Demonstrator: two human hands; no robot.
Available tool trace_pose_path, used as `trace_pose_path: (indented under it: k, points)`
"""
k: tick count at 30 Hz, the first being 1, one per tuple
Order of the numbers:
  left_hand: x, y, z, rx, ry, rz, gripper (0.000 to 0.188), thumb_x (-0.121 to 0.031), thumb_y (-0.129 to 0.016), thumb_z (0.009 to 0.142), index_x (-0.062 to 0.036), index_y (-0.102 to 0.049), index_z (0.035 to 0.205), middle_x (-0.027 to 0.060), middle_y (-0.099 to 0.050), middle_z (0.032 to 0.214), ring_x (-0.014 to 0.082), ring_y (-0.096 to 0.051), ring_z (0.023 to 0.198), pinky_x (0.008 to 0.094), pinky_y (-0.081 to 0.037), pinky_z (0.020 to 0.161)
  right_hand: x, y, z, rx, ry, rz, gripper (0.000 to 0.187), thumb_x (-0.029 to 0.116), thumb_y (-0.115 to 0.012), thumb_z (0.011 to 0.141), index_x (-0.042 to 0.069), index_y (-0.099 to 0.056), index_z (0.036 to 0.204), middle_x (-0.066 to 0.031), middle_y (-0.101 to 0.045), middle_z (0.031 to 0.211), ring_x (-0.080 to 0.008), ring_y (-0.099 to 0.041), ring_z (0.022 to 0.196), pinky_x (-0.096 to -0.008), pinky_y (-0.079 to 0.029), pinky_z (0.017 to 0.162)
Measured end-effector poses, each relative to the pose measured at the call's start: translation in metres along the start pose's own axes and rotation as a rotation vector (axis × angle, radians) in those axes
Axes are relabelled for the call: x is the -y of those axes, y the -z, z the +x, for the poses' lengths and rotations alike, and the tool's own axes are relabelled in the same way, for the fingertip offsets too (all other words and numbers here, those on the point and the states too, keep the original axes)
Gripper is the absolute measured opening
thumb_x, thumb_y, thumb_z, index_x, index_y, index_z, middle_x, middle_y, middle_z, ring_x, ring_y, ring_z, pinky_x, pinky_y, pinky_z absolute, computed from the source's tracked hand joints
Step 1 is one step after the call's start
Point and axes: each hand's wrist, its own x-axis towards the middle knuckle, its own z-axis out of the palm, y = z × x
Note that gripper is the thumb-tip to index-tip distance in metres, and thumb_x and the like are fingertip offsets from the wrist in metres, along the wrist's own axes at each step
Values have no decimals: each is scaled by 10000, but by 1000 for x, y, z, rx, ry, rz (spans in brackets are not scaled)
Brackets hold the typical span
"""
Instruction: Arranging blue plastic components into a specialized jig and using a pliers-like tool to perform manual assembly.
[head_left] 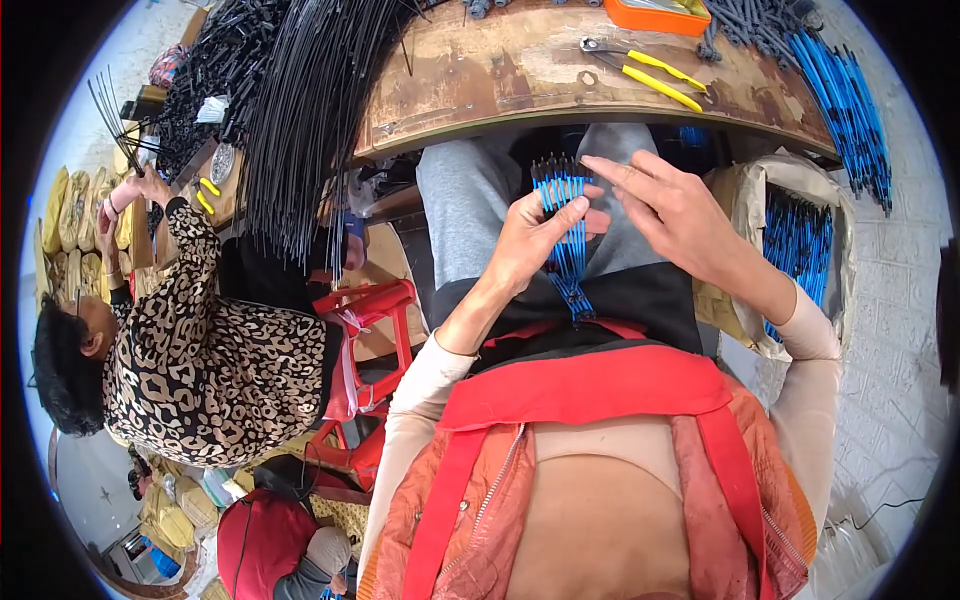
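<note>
My left hand (543, 228) is wrapped round a bundle of thin blue rods with black tips (568, 262), held upright over my lap. The black tips stick up above the fingers, and the lower end narrows toward my dark apron. Beside the tips, my right hand (668, 205) is open, its fingers stretched out to the left. Its index fingertip is at the top of the bundle; whether it touches a tip I cannot tell.
A worn wooden table (480, 75) curves ahead, with yellow-handled pliers (650, 75), an orange box (660, 15) and long black rods (310, 120). More blue rods (850, 120) overhang its right end; others fill a sack (800, 250). Left, a co-worker (220, 360) sits near red stools (375, 300).
</note>
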Motion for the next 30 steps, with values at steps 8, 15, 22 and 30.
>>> trace_pose_path:
  k: [8,15,22,30]
  points:
    - [0,4,1,40,10,31,282,-227,-596,980,-42,-633,1190,116,-720,976,187,-696,917,302,-548,796,-3,17,9,-35,197,-376,496,-18,-570,793,121,-620,1266,-110,-487,853,-291,-529,764,-400,-462,677]
    - [-5,6,0,68,-11,46,281,-234,-595,981,-40,-634,1180,115,-720,980,181,-693,918,296,-543,797,-9,9,9,-118,236,-201,365,-15,-628,797,65,-666,1151,-101,-533,846,-275,-542,792,-372,-468,693]
    - [-6,5,0,94,-7,40,283,-244,-599,978,-41,-635,1172,103,-719,973,180,-692,920,298,-545,796,-10,1,7,-192,188,-81,247,14,-649,843,39,-680,1087,-103,-582,864,-277,-581,786,-347,-481,681]
    - [-8,1,1,152,-21,72,306,-239,-588,982,-27,-620,1200,117,-716,990,189,-695,933,307,-555,809,-11,0,9,-263,392,-327,376,4,-657,707,46,-672,1081,-83,-586,888,-263,-580,787,-354,-480,667]
